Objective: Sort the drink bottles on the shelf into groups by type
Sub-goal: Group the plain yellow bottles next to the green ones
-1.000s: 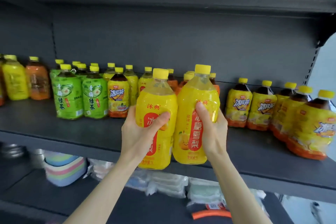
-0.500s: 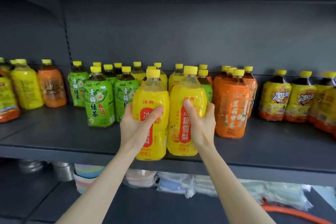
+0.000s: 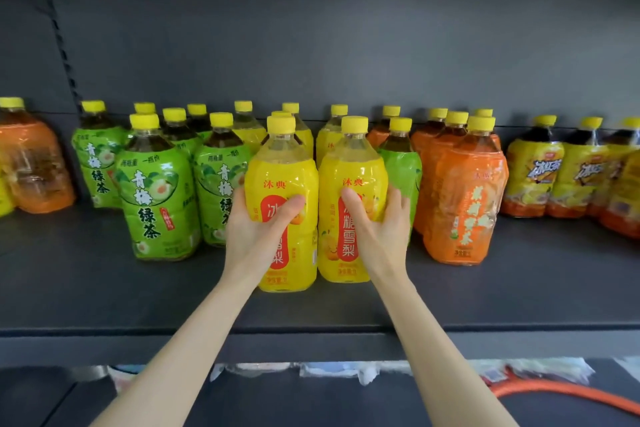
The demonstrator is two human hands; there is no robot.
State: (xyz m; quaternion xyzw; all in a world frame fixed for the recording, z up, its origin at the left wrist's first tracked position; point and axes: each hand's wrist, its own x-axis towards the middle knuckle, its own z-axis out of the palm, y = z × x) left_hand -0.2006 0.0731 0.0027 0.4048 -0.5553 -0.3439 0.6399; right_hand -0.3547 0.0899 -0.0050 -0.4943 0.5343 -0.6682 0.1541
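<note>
Two yellow pear-drink bottles stand side by side on the dark shelf (image 3: 104,288), in front of more yellow ones. My left hand (image 3: 256,225) grips the left yellow bottle (image 3: 280,177) around its middle. My right hand (image 3: 377,222) grips the right yellow bottle (image 3: 349,170) the same way. Both bottles are upright with their bases on or just at the shelf board. Green tea bottles (image 3: 156,191) stand to the left. One green bottle (image 3: 398,163) stands just right of my right hand, then come orange bottles (image 3: 464,191).
Yellow iced-tea bottles (image 3: 540,177) line the far right of the shelf. An orange bottle (image 3: 34,163) sits at the far left. Below the shelf edge lie wrapped packages (image 3: 329,371) and an orange hose (image 3: 554,392).
Both hands carried the two yellow bottles leftward along the shelf and back from its front edge, setting them down between the green and orange groups. The view shifted left.
</note>
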